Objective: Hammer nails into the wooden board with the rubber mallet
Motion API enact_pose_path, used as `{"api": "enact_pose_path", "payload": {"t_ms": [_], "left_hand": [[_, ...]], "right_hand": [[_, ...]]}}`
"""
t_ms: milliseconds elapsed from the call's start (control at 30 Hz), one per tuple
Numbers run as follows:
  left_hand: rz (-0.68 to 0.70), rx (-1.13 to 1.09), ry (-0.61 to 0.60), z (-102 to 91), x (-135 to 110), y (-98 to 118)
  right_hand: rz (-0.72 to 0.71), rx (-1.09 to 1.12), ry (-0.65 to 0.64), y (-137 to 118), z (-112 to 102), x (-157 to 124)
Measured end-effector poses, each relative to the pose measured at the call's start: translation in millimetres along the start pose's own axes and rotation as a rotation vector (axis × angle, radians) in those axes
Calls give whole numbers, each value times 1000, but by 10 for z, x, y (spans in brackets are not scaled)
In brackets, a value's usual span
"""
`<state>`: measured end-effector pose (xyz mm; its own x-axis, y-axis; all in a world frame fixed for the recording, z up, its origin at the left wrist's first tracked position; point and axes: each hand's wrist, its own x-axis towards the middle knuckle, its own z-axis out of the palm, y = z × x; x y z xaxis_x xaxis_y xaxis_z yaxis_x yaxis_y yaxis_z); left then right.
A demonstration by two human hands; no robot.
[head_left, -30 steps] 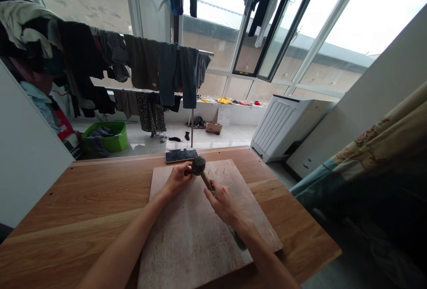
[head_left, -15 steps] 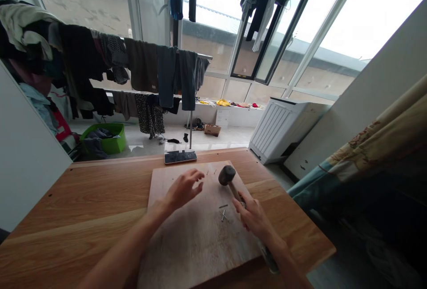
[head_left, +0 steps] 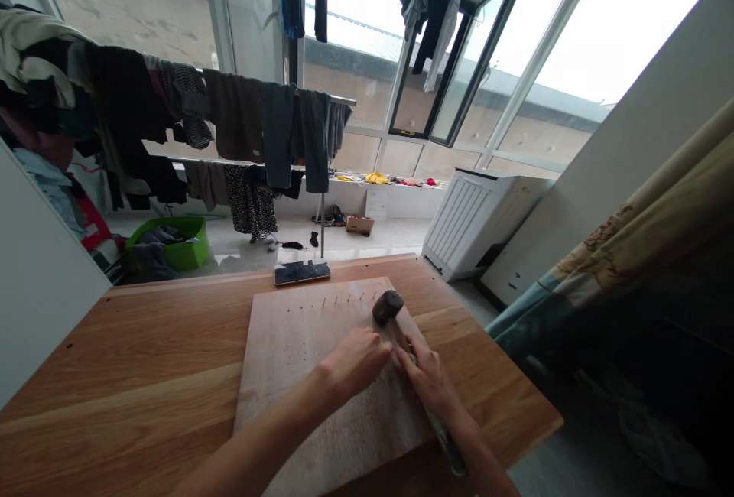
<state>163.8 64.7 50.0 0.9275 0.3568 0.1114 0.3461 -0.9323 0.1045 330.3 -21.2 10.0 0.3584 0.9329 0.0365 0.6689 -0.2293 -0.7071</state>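
A pale wooden board (head_left: 275, 363) lies on the wooden table, with a row of several thin nails (head_left: 349, 298) standing upright near its far edge. Small dark holes dot the board's left half. My right hand (head_left: 429, 378) is wrapped round the handle of a hammer (head_left: 388, 307), its dark, blocky head just over the board's far right part, close to the last nail. My left hand (head_left: 360, 359) is low over the board beside the handle, fingers pressed together. Whatever is between its fingertips is hidden, and the loose nails' spot is covered by this hand.
A phone (head_left: 302, 272) lies at the table's (head_left: 166, 352) far edge. Beyond are a green tub (head_left: 192, 246) of clothes, a rack of hanging laundry (head_left: 232, 118) and a white ribbed appliance (head_left: 459, 225). A curtain (head_left: 608, 241) hangs at the right.
My left hand has moved right and nearer, from above the board's middle to the loose nails, and its fingers have closed. The right hand keeps the hammer nearly in place. The view has shifted slightly.
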Motion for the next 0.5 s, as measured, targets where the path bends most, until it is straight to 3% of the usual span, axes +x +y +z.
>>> {"api": "enact_pose_path", "payload": {"t_ms": [333, 500], "left_hand": [[-64, 29, 51, 204, 197, 215], [-70, 20, 17, 171, 204, 225]], "right_hand": [[-54, 42, -75, -3, -26, 28], [-6, 18, -13, 9, -5, 21]]}}
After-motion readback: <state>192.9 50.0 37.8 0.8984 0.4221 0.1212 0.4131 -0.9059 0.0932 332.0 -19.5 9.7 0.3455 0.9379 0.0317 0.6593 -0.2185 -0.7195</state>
